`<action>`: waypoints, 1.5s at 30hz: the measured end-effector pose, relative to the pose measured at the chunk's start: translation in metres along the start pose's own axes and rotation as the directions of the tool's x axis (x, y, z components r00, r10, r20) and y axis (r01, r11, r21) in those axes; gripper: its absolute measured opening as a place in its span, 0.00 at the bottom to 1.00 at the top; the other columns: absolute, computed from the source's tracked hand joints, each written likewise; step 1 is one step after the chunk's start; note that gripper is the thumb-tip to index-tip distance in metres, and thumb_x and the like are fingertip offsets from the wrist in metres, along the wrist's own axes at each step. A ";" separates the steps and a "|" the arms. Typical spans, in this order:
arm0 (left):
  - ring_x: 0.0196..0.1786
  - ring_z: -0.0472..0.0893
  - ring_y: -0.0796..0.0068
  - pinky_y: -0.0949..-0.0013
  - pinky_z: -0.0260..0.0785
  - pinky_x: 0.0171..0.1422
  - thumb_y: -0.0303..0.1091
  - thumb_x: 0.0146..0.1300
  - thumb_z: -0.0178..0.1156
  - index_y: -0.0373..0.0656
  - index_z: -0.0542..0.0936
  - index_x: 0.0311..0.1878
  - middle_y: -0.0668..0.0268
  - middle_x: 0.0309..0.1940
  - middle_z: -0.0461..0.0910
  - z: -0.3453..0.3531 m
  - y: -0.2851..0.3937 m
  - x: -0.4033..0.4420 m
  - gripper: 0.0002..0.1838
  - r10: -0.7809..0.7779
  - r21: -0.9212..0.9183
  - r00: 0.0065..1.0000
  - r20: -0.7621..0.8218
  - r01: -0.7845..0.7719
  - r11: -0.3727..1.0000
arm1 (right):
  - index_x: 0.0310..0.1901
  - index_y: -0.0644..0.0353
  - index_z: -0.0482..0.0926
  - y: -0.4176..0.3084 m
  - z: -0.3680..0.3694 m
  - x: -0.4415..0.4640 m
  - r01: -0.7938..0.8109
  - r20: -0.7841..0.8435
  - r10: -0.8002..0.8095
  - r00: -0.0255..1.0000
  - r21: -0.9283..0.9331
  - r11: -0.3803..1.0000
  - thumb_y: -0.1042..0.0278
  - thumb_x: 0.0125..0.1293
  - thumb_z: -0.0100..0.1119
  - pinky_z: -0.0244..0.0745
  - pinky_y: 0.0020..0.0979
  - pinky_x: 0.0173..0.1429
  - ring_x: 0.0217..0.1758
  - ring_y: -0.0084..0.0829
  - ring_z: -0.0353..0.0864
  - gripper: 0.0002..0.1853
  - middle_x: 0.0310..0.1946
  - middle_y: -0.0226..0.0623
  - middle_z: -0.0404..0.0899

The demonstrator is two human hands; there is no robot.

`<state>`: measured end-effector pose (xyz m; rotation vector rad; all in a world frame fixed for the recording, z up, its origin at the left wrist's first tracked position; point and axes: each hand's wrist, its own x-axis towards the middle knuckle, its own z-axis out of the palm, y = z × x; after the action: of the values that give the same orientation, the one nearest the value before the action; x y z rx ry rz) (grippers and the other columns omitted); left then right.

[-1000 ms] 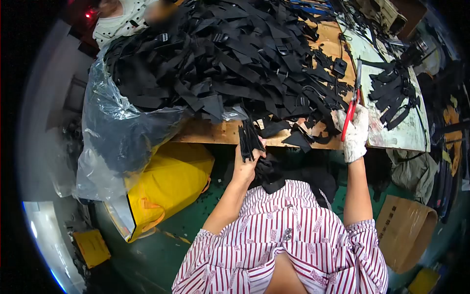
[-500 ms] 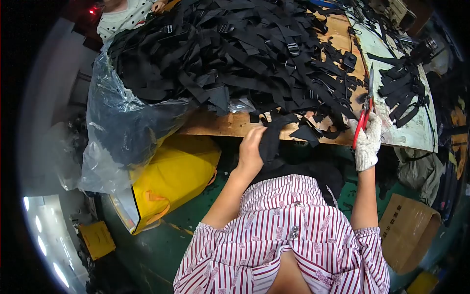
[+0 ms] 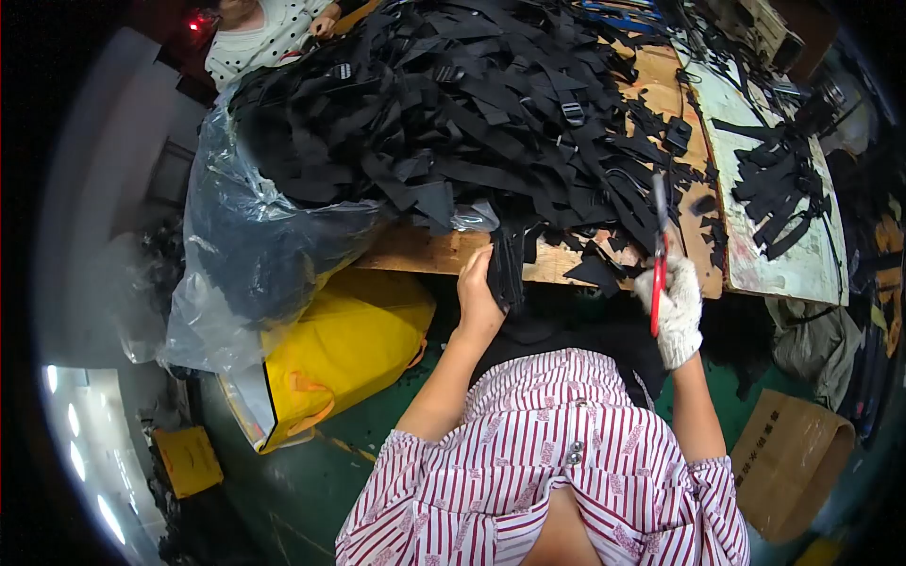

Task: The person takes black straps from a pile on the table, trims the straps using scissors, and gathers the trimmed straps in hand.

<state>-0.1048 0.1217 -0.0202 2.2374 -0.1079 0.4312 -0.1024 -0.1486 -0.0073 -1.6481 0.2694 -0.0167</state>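
My bare left hand is closed on a bundle of black straps at the front edge of the wooden table. The bundle hides some of its fingers. My right hand, in a white glove, grips red-handled scissors with the blades pointing away from me. Beyond both hands lies a large heap of black straps, some with buckles. Small black scraps lie between my hands near the edge.
Clear plastic hangs over the table's left corner, above a yellow bag. More black straps lie on a pale board at the right. A person in a dotted top is behind the heap. A cardboard box stands lower right.
My right hand and the scissors have moved left and nearer to my body, off the pale board's edge. The strap bundle in my left hand has turned and now stands against the table edge.
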 end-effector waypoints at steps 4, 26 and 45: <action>0.31 0.78 0.76 0.75 0.69 0.37 0.18 0.48 0.58 0.33 0.72 0.46 0.63 0.30 0.77 -0.017 0.017 -0.011 0.19 -0.351 -0.467 0.927 0.134 0.372 0.802 | 0.46 0.61 0.65 0.004 0.023 -0.027 -0.091 0.217 0.098 0.971 -0.041 0.995 0.80 0.47 0.62 0.72 0.24 0.33 0.27 0.22 0.72 0.23 0.27 0.30 0.71; 0.24 0.73 0.83 0.79 0.67 0.27 0.37 0.63 0.59 0.34 0.73 0.38 0.67 0.24 0.75 -0.001 0.051 -0.015 0.13 -0.376 -0.629 0.914 0.151 0.383 0.677 | 0.57 0.64 0.67 -0.033 0.037 -0.044 0.284 0.495 -0.006 0.869 -0.488 0.825 0.56 0.37 0.72 0.71 0.38 0.52 0.47 0.47 0.77 0.43 0.45 0.50 0.76; 0.29 0.77 0.76 0.75 0.71 0.37 0.17 0.50 0.55 0.32 0.71 0.39 0.64 0.27 0.75 -0.005 0.055 -0.015 0.11 -0.128 -0.412 0.960 0.249 0.224 0.883 | 0.56 0.66 0.67 -0.007 0.033 -0.042 0.346 0.499 -0.063 0.864 -0.498 0.795 0.49 0.43 0.69 0.69 0.43 0.53 0.49 0.52 0.74 0.41 0.46 0.54 0.74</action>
<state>-0.1327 0.0887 0.0179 1.8195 -0.1007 0.0501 -0.1364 -0.1082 0.0027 -2.2216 -0.3196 0.3168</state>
